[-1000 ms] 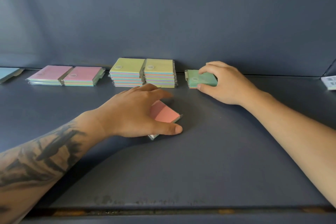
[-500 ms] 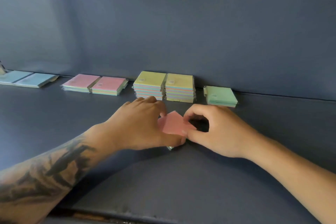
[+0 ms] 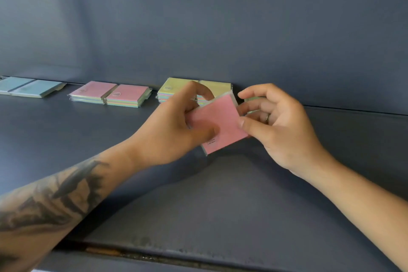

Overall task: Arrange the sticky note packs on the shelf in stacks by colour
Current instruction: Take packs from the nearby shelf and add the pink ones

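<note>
A pink sticky note pack is lifted off the dark shelf, tilted, between both hands. My left hand grips its left side, thumb on top and fingers behind. My right hand pinches its right edge with thumb and fingers. Along the back wall lie two pink packs side by side, two yellow stacks partly hidden by my left hand, and a green pack mostly hidden behind my right hand. Two blue packs lie at far left.
The grey back wall rises right behind the row of packs. The shelf's worn front lip runs along the bottom.
The pink pack has been raised from the shelf and turned more upright. My right hand left the green pack earlier and now pinches the pink one. The camera moved closer.
</note>
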Tool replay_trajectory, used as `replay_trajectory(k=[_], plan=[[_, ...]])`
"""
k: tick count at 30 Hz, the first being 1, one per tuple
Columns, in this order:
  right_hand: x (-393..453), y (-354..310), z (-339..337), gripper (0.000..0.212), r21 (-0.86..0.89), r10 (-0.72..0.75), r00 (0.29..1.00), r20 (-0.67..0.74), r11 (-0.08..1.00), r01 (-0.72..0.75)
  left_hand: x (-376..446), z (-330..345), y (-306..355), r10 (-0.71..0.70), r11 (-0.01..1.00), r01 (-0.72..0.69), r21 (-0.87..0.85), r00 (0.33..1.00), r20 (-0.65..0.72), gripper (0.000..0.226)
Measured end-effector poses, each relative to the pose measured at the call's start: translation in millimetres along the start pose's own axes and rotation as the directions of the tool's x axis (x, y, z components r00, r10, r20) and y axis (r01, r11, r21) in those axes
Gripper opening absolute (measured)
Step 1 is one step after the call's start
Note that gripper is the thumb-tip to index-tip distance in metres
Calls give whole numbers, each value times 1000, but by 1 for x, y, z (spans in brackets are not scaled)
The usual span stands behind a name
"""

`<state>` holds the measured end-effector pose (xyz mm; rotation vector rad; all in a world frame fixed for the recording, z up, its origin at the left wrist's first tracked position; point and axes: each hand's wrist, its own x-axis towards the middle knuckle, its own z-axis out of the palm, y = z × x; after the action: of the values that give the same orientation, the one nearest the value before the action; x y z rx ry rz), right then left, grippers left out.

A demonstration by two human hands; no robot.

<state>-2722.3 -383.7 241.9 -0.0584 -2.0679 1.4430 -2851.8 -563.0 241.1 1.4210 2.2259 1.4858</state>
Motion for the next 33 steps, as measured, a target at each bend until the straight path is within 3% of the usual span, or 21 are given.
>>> replay_trajectory(k=[5,9,12,14,21,25,27,29,31,33], plan=[[0,-4,0,30,33,-46,997,-57,998,48,6,-9,1,-124,944,93,-317,989,-77,29],[-7,-1,2,41,-299,-176,984,35,937,179,9,-11,0,-224,853,187,-487,974,-18,21],[-7,4,2,61,-508,-238,952,193,806,304,10,-12,-2,-284,818,264,-512,958,39,27],[-4,4,2,63,-582,-245,947,210,747,322,11,-14,-4,-309,799,304,-518,948,80,24],[-5,4,6,61,-647,-216,925,312,665,373,10,-11,-7,-298,827,333,-454,943,149,24],[-10,1,17,58,-793,-340,877,340,397,462,9,-23,-2,-315,801,400,-444,914,256,17],[-9,-4,26,58,-811,-375,859,348,339,476,7,-33,-2,-350,781,446,-437,892,285,15],[-5,-11,35,52,-782,-377,865,331,404,475,3,-46,-5,-343,794,450,-408,886,311,15],[1,-21,52,52,-695,-308,906,290,583,421,-2,-65,-13,-320,817,436,-378,887,331,31],[6,-30,78,63,-683,-212,925,314,626,376,-8,-92,-26,-315,822,431,-372,889,332,25]])
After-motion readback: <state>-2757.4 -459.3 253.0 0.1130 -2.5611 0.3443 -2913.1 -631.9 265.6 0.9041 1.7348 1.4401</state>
